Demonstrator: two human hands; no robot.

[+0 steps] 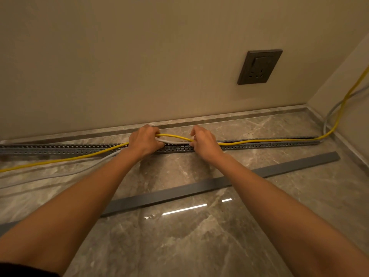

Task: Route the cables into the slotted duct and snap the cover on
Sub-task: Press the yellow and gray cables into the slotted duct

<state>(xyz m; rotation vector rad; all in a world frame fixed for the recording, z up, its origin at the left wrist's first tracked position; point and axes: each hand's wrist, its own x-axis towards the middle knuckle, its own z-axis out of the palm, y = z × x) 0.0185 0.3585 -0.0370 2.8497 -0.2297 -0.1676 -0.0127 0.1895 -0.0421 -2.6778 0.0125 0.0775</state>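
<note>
A long grey slotted duct [60,149] lies on the marble floor along the wall. A yellow cable [269,140] and a grey-white cable [171,141] run along it. To the right of my hands the yellow cable lies in the duct; to the left both cables trail out over the floor. My left hand [144,141] and my right hand [205,142] each grip the two cables just above the duct's middle, with a short bowed stretch between them. The flat grey cover strip [199,186] lies loose on the floor, nearer to me, partly under my arms.
A dark wall socket [259,66] sits on the beige wall above the duct's right part. At the right corner the cables climb a side wall [343,92]. A marble skirting [239,116] runs along the wall base. Polished floor lies in front of the cover.
</note>
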